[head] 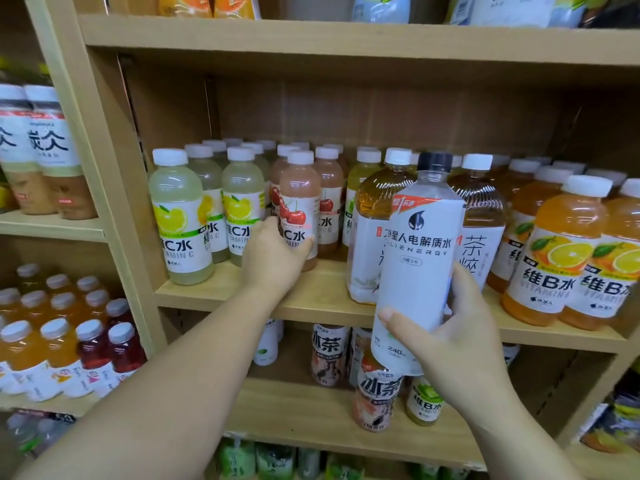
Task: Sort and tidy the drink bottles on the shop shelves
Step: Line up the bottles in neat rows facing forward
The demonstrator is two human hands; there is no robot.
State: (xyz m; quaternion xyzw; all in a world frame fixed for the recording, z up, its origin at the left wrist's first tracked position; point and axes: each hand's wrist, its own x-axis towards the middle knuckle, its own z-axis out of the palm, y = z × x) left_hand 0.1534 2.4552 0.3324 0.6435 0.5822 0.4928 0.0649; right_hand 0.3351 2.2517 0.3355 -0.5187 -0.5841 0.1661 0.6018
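Head view: a white bottle is held upright by the right hand before the shelf; the front cherry bottle is gripped by the left hand. Sorting is judged midway; a fitting slot must next be found for the white bottle.

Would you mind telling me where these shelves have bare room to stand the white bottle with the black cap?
The middle shelf has a bare front strip between the cherry bottle and the amber tea bottles. The shelf below is bare left of the iced tea bottles. The orange bottles are packed tight.
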